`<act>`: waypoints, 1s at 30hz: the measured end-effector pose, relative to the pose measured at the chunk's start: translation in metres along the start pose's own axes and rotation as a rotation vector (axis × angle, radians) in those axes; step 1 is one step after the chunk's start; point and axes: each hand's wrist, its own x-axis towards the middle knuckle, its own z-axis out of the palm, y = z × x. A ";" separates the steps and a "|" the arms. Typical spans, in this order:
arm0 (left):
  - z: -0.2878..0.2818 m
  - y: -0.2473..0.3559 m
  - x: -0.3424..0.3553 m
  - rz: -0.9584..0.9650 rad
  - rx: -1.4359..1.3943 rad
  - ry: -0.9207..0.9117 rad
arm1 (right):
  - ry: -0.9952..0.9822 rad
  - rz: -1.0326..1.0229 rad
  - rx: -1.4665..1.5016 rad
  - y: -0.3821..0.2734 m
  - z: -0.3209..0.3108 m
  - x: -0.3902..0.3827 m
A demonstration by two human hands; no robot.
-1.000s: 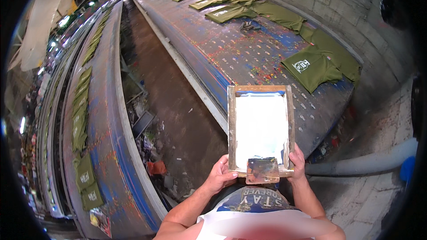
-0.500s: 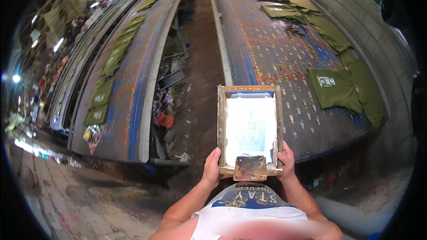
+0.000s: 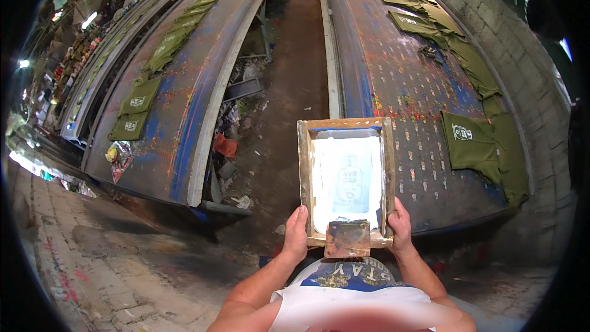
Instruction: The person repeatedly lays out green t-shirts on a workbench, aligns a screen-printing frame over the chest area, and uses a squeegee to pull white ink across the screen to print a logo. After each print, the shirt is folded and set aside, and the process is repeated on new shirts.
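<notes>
Between my two hands is a wooden-framed printing screen (image 3: 315,175), held out in front of my waist with its bright white mesh facing up. My left hand (image 3: 296,233) grips the lower left side of the frame, thumb along the outer edge. On the lower right side my right hand (image 3: 400,224) is closed around the wood in the same way. A squeegee with a flat, paint-stained brown blade or handle (image 3: 348,239) rests across the screen's near end, over its bottom rail. The fingers under the frame are hidden.
A long paint-speckled table (image 3: 424,172) runs away at right, bearing printed olive-green shirts (image 3: 470,141). Another long table (image 3: 163,169) at left carries more green shirts (image 3: 132,107). A narrow aisle (image 3: 295,55) lies between them, with scraps and an orange-red cloth (image 3: 225,146) under the left table.
My view has turned slightly, so the tables and aisle appear shifted. The screen stays in both hands, nearly in the same place before me.
</notes>
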 end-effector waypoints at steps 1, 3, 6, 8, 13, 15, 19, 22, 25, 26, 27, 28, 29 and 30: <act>0.002 -0.001 0.001 0.001 -0.025 -0.014 | 0.017 0.015 -0.012 -0.002 -0.003 0.002; 0.010 -0.004 0.000 -0.004 -0.013 -0.012 | 0.045 0.028 -0.013 -0.003 -0.011 0.005; 0.029 -0.010 -0.002 0.019 0.066 0.051 | 0.012 0.042 -0.002 -0.008 -0.029 0.012; 0.052 -0.018 0.006 0.050 0.080 0.083 | 0.002 0.032 0.023 -0.016 -0.050 0.021; 0.112 -0.049 -0.006 0.045 0.097 0.151 | -0.066 0.033 0.049 -0.029 -0.125 0.028; 0.153 -0.063 -0.006 0.107 0.064 0.167 | -0.103 0.045 0.096 -0.042 -0.157 0.044; 0.219 -0.090 -0.018 0.137 0.023 0.207 | -0.181 0.088 0.107 -0.076 -0.220 0.051; 0.259 -0.109 -0.019 0.191 0.002 0.231 | -0.198 0.085 0.033 -0.108 -0.250 0.056; 0.276 -0.117 -0.022 0.211 -0.002 0.235 | -0.206 0.069 0.021 -0.121 -0.263 0.058; 0.279 -0.118 -0.022 0.216 -0.002 0.231 | -0.196 0.059 0.013 -0.123 -0.266 0.057; 0.281 -0.120 -0.021 0.235 -0.009 0.206 | -0.182 0.060 0.007 -0.123 -0.269 0.057; 0.282 -0.120 -0.020 0.216 -0.003 0.217 | -0.181 0.053 0.018 -0.122 -0.272 0.055; 0.282 -0.120 -0.019 0.207 -0.003 0.211 | -0.174 0.059 0.034 -0.121 -0.274 0.053; 0.282 -0.120 -0.016 0.218 -0.010 0.189 | -0.164 0.060 0.048 -0.121 -0.277 0.050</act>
